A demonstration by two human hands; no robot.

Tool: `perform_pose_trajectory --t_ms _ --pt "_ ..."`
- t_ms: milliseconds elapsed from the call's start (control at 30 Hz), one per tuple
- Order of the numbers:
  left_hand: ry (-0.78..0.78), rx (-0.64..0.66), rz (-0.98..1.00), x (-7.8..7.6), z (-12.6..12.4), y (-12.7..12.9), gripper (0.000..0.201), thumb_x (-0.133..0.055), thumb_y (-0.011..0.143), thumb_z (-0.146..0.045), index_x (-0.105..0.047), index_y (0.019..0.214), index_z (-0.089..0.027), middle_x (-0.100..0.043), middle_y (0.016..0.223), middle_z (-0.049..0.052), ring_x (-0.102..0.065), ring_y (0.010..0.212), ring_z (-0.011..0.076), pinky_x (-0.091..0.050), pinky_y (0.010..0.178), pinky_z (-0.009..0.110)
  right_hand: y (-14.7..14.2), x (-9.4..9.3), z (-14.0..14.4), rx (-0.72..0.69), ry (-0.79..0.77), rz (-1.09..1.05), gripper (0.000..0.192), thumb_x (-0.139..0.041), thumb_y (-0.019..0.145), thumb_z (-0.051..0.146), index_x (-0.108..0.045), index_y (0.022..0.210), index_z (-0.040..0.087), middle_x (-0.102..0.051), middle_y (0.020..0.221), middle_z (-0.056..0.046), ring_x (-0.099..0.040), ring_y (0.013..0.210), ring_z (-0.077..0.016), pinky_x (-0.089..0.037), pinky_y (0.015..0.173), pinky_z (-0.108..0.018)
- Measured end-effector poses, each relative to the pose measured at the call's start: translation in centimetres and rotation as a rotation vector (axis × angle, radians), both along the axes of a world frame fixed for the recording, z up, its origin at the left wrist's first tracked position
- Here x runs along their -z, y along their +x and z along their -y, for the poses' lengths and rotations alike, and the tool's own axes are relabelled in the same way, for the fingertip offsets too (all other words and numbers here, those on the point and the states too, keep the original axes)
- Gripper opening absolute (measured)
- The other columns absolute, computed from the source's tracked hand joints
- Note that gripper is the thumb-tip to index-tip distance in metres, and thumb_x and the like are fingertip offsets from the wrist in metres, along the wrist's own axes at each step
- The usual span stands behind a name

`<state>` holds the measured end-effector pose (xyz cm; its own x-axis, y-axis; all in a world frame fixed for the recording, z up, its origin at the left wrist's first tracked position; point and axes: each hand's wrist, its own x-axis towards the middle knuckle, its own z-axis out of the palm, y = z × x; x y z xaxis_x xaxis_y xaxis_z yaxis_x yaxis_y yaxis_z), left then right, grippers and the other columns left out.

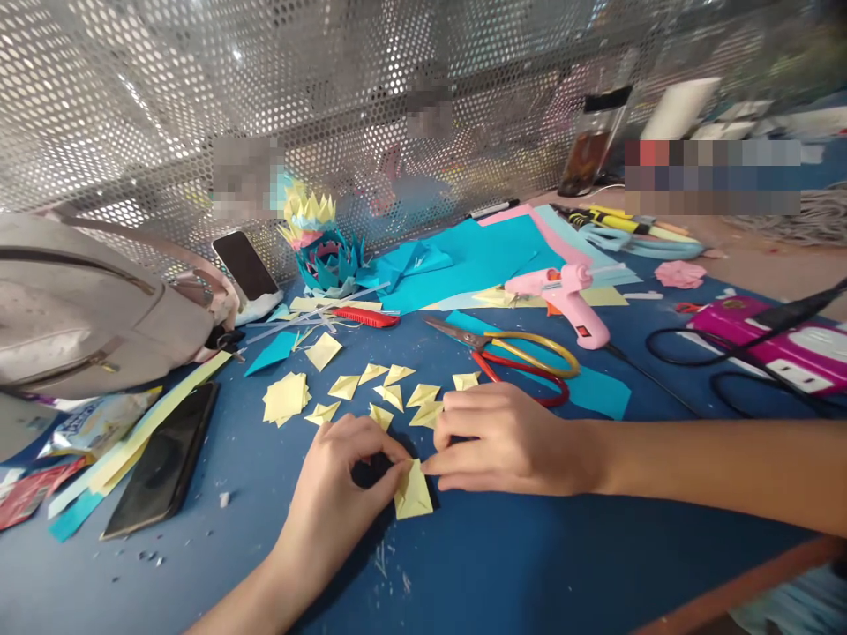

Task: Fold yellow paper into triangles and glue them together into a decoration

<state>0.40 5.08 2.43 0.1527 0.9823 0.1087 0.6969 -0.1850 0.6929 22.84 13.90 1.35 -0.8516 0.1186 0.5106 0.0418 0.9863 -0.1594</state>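
A small pale-yellow paper piece (414, 498) was held low over the dark-blue tabletop (529, 569), between the two hands. Its upper left edge was clamped between the thumb and forefinger of the left hand (348, 472). Its upper right edge was met by the forefinger of the right hand (506, 441), with the other fingers curled close together; whether any grip was made there could not be told.

Beyond the hands, folded pale-yellow paper triangles (424, 395) were scattered, with a stack of pale-yellow paper squares (286, 399) to their left. Scissors with one yellow and one red handle (529, 348) were noted near the right hand, and a pink plastic glue gun (579, 280) behind them.

Containers: a clear bottle with a black cap (588, 150) was partly filled with dark brown contents. A pale beige backpack (86, 309) stood at left; its contents were hidden. Beside it, a crinkled white-and-yellow wrapper (99, 423) was observed, contents not discernible.
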Motion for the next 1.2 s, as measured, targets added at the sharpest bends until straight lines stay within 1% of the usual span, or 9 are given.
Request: perform_pose_trajectory --t_ms 100,167,400,533,667,767,867,1067,1200 --pt "0.042 0.049 -0.069 0.3 -0.1 -0.1 0.017 -0.063 0.086 -0.014 -0.071 0.077 -0.026 -0.071 0.081 -0.003 -0.063 0.08 0.0183 -0.042 0.083 0.036 0.0 0.0 0.0 -0.007 0.143 0.027 0.021 -0.053 0.104 0.031 -0.072 0.101 0.022 -0.063 0.082 -0.001 -0.051 0.074 -0.0144 -0.037 0.066 -0.03" --pt "0.069 0.084 -0.104 0.4 -0.1 -0.1 0.018 -0.062 0.088 -0.012 -0.069 0.079 -0.026 -0.071 0.081 -0.003 -0.062 0.079 0.018 -0.041 0.081 0.035 -0.1 0.0 -0.1 -0.02 0.169 0.052 0.021 -0.051 0.105 0.029 -0.071 0.104 0.022 -0.063 0.083 -0.001 -0.05 0.075 -0.0149 -0.037 0.066 -0.03" --pt "0.146 0.116 -0.13 0.5 -0.1 -0.5 0.012 -0.065 0.091 -0.015 -0.06 0.085 -0.023 -0.068 0.082 -0.005 -0.061 0.076 0.0157 -0.04 0.075 0.032 -0.7 -0.1 -0.3 -0.025 -0.03 0.116 0.023 -0.047 0.106 0.028 -0.07 0.105 0.02 -0.064 0.091 -0.002 -0.051 0.08 -0.0159 -0.038 0.069 -0.029" --pt "0.322 0.235 -0.216 0.6 1.3 -0.9 0.013 -0.055 0.099 -0.014 -0.06 0.093 -0.023 -0.072 0.101 -0.001 -0.064 0.091 0.0161 -0.041 0.085 0.033 -1.0 -0.2 -0.3 -0.04 -0.026 0.12 0.022 -0.048 0.105 0.026 -0.068 0.1 0.017 -0.063 0.09 -0.003 -0.05 0.081 -0.0165 -0.039 0.07 -0.029" --pt "0.509 0.317 -0.366 1.5 3.4 -1.3 0.022 -0.046 0.104 -0.013 -0.061 0.12 -0.018 -0.075 0.113 0.004 -0.067 0.108 0.0188 -0.042 0.101 0.036 -1.1 -0.3 -0.4 -0.051 -0.055 0.117 0.023 -0.048 0.106 0.026 -0.066 0.095 0.017 -0.064 0.09 -0.002 -0.051 0.079 -0.0156 -0.04 0.072 -0.028" --pt "0.584 0.369 -0.424 1.8 3.7 -1.7 0.024 -0.046 0.105 -0.015 -0.063 0.121 -0.014 -0.076 0.114 0.007 -0.069 0.111 0.0193 -0.049 0.099 0.035 -1.1 -0.5 -0.8 -0.08 -0.057 0.128 0.025 -0.046 0.106 0.026 -0.066 0.093 0.018 -0.065 0.088 -0.002 -0.051 0.079 -0.0146 -0.042 0.074 -0.028" --pt "0.652 0.428 -0.415 1.8 3.2 -2.0 0.022 -0.05 0.103 -0.014 -0.069 0.115 -0.012 -0.076 0.112 0.006 -0.071 0.105 0.019 -0.055 0.093 0.033 -1.0 -0.7 -1.2 -0.124 0.024 0.118 0.026 -0.046 0.106 0.024 -0.066 0.091 0.018 -0.065 0.084 -0.001 -0.051 0.078 -0.0146 -0.041 0.071 -0.029" --pt "0.721 0.356 -0.326 3.0 2.8 -1.7 0.027 -0.046 0.104 -0.012 -0.072 0.113 -0.012 -0.076 0.106 0.005 -0.069 0.102 0.0202 -0.052 0.093 0.036 -1.1 -1.0 -1.3 -0.217 0.096 0.082 0.025 -0.046 0.104 0.012 -0.068 0.095 0.018 -0.069 0.088 0.0 -0.053 0.079 -0.0143 -0.038 0.068 -0.03" --pt "0.74 0.339 -0.299 3.5 2.8 -1.5 0.03 -0.043 0.105 -0.012 -0.072 0.112 -0.012 -0.075 0.107 0.005 -0.067 0.103 0.0198 -0.047 0.096 0.036 -1.2 -1.1 -1.3 -0.233 0.092 0.086 0.023 -0.047 0.104 0.013 -0.068 0.095 0.018 -0.069 0.088 0.0 -0.054 0.079 -0.0144 -0.038 0.066 -0.03"
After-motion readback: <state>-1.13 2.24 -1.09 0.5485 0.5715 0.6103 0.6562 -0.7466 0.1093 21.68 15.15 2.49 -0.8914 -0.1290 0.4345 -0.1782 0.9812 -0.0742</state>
